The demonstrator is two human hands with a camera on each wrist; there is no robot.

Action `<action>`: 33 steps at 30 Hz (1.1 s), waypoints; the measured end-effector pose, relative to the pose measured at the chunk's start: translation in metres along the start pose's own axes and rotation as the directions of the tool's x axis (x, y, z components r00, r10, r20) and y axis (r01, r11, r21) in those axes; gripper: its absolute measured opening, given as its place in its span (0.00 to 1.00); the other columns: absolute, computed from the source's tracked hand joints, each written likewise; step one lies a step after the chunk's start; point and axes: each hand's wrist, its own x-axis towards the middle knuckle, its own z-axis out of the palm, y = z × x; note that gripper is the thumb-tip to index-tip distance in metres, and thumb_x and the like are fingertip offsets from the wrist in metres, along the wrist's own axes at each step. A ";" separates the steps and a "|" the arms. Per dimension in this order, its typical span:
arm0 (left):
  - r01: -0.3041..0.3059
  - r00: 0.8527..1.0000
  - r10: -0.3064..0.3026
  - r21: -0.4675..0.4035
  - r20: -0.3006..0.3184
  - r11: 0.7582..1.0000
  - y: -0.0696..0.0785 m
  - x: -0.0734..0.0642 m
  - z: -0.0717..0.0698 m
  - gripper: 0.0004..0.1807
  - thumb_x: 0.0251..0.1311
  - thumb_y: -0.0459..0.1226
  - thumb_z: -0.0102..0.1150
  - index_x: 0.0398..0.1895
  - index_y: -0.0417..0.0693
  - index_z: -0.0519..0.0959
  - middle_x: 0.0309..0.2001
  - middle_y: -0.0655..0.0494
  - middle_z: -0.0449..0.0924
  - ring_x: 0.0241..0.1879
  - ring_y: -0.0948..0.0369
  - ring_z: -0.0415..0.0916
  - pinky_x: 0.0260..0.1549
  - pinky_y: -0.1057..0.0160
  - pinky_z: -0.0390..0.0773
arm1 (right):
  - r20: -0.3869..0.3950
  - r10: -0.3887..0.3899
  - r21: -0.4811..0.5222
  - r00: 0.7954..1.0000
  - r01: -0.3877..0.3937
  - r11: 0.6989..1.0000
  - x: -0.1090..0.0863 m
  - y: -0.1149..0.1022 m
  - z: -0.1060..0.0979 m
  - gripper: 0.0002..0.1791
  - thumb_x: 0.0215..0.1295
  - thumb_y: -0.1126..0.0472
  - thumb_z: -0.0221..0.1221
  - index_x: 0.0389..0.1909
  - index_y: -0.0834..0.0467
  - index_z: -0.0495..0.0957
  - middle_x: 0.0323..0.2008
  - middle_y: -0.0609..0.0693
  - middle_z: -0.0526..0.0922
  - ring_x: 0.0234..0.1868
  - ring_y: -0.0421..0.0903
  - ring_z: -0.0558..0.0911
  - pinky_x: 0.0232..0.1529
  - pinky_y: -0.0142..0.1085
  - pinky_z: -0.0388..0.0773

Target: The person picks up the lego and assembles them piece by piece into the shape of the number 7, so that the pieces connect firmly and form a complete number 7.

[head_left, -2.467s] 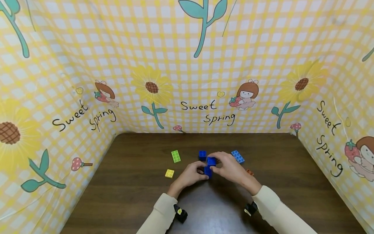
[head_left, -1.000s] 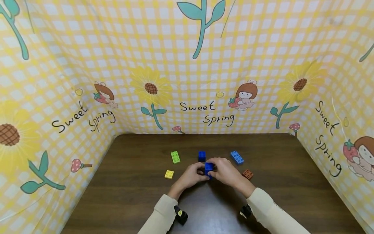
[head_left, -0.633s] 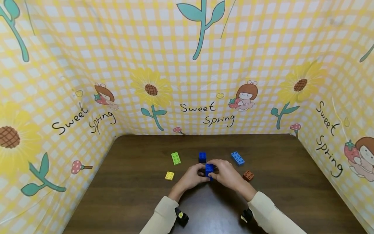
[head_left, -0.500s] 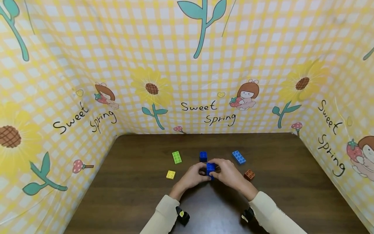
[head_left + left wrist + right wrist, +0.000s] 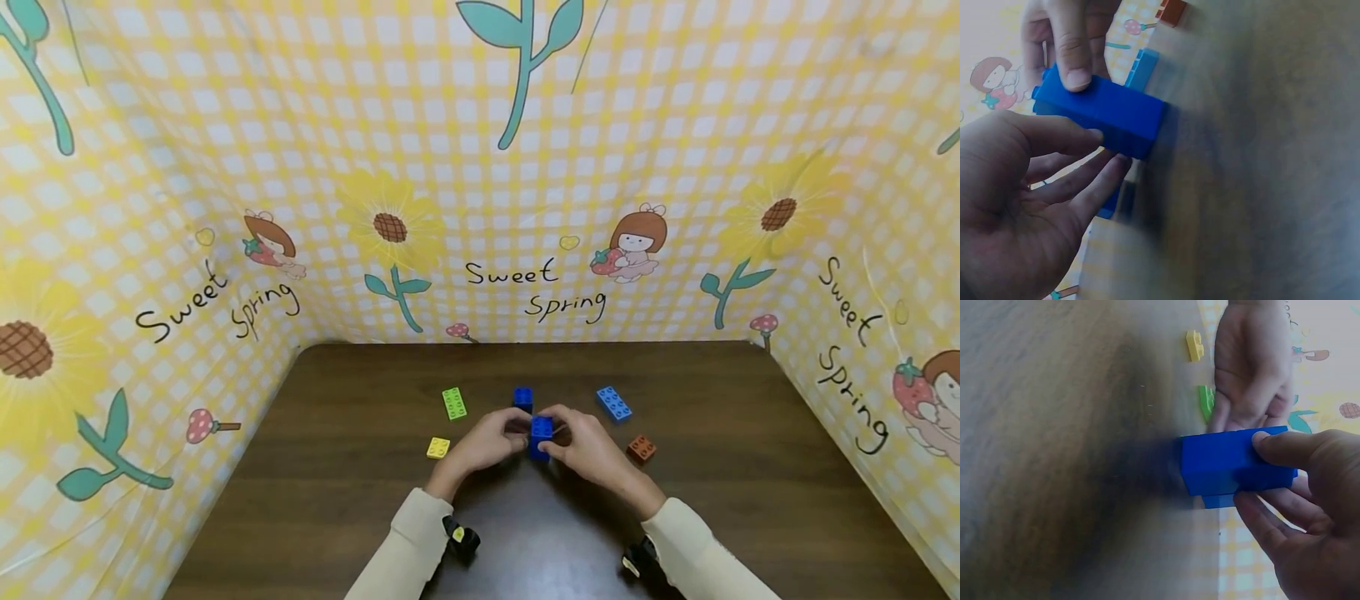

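Two dark blue toy building bricks (image 5: 541, 438) are stacked as an upright block near the table's middle. My right hand (image 5: 592, 446) pinches the stack's upper part between thumb and fingers; the right wrist view shows the thumb on one side of the blue stack (image 5: 1229, 456). On the other side, my left hand (image 5: 487, 442) is close by with loosely spread fingers, its thumb slightly apart from the stack in the head view. In the left wrist view, the left thumb and fingertips (image 5: 1124, 161) overlap the stack's edge. Just behind stands another dark blue brick (image 5: 522, 397).
On the brown table (image 5: 337, 517) lie a lime green brick (image 5: 453, 403) and a yellow brick (image 5: 438, 448) at left. A lighter blue brick (image 5: 614, 403) and an orange-brown brick (image 5: 641, 448) lie at right. A yellow checked cloth (image 5: 480, 208) encloses the back and sides.
The right hand has lowered the upper blue brick onto the lower one, which the left hand held. Since then, the left hand has loosened and shifted slightly left, away from the stack.
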 end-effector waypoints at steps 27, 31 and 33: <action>-0.009 0.970 0.027 0.077 -0.242 0.997 -0.007 0.031 -0.028 0.20 0.71 0.30 0.64 0.65 0.41 0.80 0.60 0.46 0.79 0.63 0.45 0.78 0.66 0.41 0.77 | 0.019 0.126 0.186 0.992 -0.128 0.974 -0.018 0.020 0.001 0.28 0.67 0.62 0.73 0.65 0.54 0.77 0.58 0.54 0.86 0.56 0.54 0.87 0.58 0.52 0.85; -0.002 0.976 0.012 0.050 -0.218 0.999 -0.011 0.034 -0.025 0.26 0.70 0.28 0.65 0.70 0.37 0.75 0.65 0.41 0.75 0.68 0.42 0.75 0.71 0.41 0.73 | 0.014 0.171 0.224 0.985 -0.170 0.960 -0.019 0.019 0.003 0.29 0.67 0.62 0.73 0.66 0.54 0.76 0.61 0.56 0.84 0.60 0.57 0.86 0.61 0.54 0.83; -0.002 0.979 0.010 0.038 -0.201 0.999 -0.011 0.036 -0.024 0.28 0.69 0.27 0.64 0.72 0.35 0.72 0.66 0.40 0.75 0.69 0.42 0.74 0.72 0.42 0.72 | 0.006 0.185 0.249 0.983 -0.181 0.951 -0.019 0.019 0.004 0.27 0.67 0.63 0.73 0.65 0.54 0.77 0.60 0.57 0.85 0.60 0.57 0.86 0.62 0.54 0.83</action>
